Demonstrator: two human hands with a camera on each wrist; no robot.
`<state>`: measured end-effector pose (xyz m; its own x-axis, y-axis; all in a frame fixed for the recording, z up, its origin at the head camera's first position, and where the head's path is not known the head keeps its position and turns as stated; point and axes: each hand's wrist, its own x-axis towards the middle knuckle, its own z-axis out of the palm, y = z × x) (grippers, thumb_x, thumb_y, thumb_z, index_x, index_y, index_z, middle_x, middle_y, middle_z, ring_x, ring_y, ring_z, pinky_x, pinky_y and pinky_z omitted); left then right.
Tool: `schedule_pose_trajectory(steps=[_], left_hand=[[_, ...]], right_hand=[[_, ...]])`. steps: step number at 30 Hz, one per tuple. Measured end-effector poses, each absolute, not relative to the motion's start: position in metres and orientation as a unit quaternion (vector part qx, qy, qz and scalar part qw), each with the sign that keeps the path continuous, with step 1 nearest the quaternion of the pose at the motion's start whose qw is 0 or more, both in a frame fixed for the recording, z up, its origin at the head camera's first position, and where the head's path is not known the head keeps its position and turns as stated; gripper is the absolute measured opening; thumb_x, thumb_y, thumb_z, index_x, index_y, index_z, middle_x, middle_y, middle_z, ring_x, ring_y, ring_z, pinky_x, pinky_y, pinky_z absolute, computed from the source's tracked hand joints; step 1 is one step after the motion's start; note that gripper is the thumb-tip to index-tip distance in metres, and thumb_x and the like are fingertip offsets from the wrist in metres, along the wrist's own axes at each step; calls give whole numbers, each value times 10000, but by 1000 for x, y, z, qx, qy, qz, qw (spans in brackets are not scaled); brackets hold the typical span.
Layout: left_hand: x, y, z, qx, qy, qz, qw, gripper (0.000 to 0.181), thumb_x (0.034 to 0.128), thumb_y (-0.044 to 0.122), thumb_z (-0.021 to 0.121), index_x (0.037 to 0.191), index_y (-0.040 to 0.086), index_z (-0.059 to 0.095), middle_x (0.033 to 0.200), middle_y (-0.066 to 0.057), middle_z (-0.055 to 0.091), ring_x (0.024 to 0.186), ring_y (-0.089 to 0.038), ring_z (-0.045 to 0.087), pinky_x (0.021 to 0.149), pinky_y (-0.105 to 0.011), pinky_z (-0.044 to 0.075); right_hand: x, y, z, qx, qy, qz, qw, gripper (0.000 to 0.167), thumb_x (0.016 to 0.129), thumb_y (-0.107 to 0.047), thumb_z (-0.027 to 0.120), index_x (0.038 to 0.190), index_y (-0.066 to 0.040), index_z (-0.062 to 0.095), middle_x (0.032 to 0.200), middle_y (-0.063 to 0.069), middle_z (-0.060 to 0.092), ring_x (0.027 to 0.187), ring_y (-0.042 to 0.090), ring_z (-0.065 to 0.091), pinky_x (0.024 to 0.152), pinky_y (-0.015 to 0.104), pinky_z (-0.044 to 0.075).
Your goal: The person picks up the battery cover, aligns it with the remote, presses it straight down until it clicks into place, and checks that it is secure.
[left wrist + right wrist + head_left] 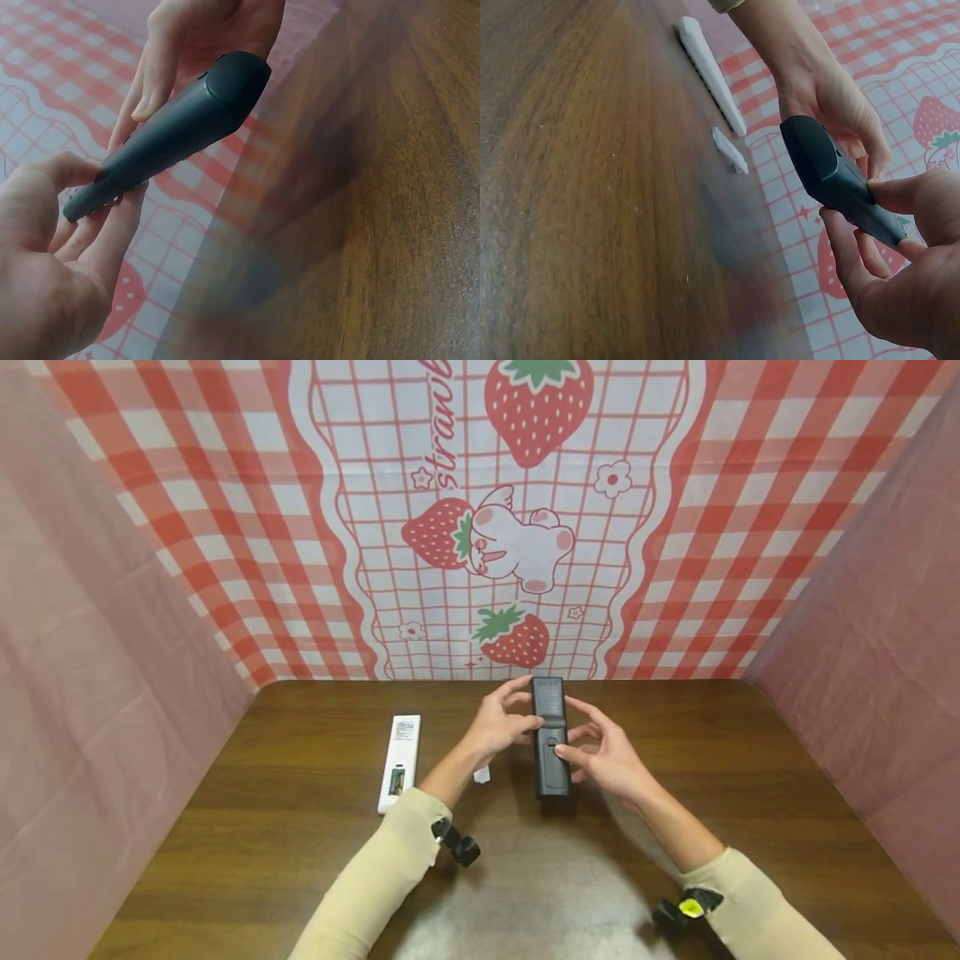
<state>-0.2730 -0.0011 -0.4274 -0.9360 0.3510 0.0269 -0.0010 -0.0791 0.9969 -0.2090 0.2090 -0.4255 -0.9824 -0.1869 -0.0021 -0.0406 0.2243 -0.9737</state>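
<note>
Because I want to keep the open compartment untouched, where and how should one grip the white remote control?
Grip the white remote control, probably, across its bare middle, between label and open battery compartment, pinching both long edges. Come from above, on the person's left: it lies flat and narrow, with the left sleeve close to its near end.

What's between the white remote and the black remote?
The head view shows the left hand and a small, partly hidden white piece between them.

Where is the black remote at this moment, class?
Right of centre in the head view, the black remote is held between the left hand and right hand.
</note>
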Motion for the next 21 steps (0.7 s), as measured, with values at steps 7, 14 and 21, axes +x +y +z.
schedule_pose_trajectory(steps=[7, 14, 21], left_hand=[[-272, -1, -431, 126, 668, 722, 128, 741, 988, -69, 754, 1671, 70, 500, 1585, -277, 637, 840, -129, 777, 784, -350, 750], [-271, 2, -433, 121, 670, 722, 123, 665, 1004, -55, 767, 1625, 29, 542, 1564, -287, 653, 956, -249, 837, 838, -396, 759], [-269, 4, -436, 117, 671, 722, 118, 684, 999, -59, 771, 1637, 18, 538, 1516, -302, 661, 890, -162, 810, 835, -379, 758]], right_hand=[[-208, 210, -427, -71, 784, -614, 55, 861, 1034, -7, 762, 1769, -163, 344, 1211, 217, 640, 932, 162, 800, 683, 395, 734], [-208, 213, -428, -66, 788, -611, 51, 839, 1037, -14, 762, 1759, -154, 359, 1200, 193, 652, 929, 137, 788, 678, 391, 729], [-207, 213, -429, -51, 789, -610, 54, 787, 1039, -28, 767, 1721, -110, 382, 1176, 150, 662, 909, 135, 771, 687, 395, 726]])
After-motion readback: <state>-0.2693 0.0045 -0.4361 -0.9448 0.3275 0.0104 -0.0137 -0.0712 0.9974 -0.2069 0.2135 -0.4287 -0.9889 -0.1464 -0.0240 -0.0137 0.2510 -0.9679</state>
